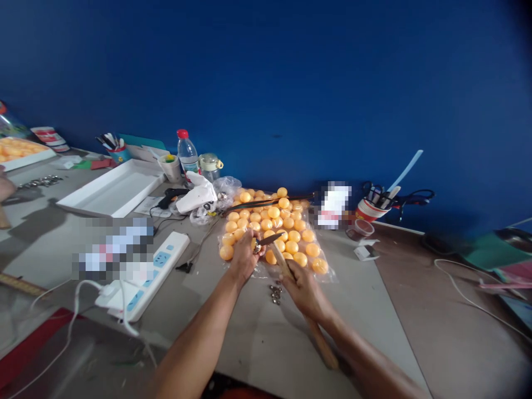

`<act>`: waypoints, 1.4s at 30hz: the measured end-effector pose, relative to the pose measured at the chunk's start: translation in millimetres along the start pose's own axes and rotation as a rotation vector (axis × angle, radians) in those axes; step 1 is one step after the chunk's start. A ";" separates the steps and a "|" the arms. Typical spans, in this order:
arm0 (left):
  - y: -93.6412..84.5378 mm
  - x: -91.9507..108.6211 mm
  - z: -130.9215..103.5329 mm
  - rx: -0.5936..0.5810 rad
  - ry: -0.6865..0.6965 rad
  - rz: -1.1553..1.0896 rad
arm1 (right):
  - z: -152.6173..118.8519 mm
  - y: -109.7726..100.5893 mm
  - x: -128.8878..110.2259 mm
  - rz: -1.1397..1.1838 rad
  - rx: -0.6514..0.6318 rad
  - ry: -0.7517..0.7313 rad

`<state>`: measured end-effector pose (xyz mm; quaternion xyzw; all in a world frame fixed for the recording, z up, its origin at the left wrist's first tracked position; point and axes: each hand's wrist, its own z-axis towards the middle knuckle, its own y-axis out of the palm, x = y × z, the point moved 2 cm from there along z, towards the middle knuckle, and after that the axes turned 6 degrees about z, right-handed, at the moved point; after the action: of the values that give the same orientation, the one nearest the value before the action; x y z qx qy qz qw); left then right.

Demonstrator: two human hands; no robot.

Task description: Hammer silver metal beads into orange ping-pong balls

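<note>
In my right hand [302,282] is a hammer [320,343] with a long wooden handle. My fingers wrap the handle near its top, and the dark head [271,239] tapers to a point on the right. My left hand [245,257] is closed with its fingertips pinched beside the left end of that head. Something small and shiny [256,245] shows at those fingertips, but I cannot make out what it is. Behind both hands lie many orange balls [300,259] in a clear plastic bag [328,272]. Several small metal pieces [275,293] lie on the table between my forearms.
A white power strip [168,252] with cables lies to the left, near a shallow white tray [116,208]. A red-capped bottle [188,152], a glue gun [170,195] and a lidded jar [210,166] stand or lie behind. A pen cup [371,209] stands right. Part of another person's hand [5,185] shows far left.
</note>
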<state>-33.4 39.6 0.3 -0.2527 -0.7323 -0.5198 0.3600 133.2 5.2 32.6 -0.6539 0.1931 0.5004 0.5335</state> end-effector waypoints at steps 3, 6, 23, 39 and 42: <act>2.2 0.4 0.2 0.018 -0.052 -0.012 | 0.3 -7.4 -4.4 0.054 0.064 -0.016; 3.3 0.0 -0.2 -0.020 -0.059 -0.012 | -0.1 -8.7 -3.2 0.073 0.122 -0.008; 3.5 0.1 -0.9 0.013 -0.031 0.006 | -2.5 -3.5 -3.2 0.075 0.047 -0.016; 2.2 3.4 2.1 0.078 -0.060 -0.063 | -3.5 -8.7 -6.5 0.106 0.112 -0.020; 2.3 3.5 1.8 0.094 -0.071 -0.076 | -3.4 -3.4 -2.4 0.078 0.075 -0.001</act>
<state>-34.4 42.0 4.1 -0.2258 -0.7774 -0.4887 0.3253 136.5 2.6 36.1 -0.6253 0.2370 0.5135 0.5377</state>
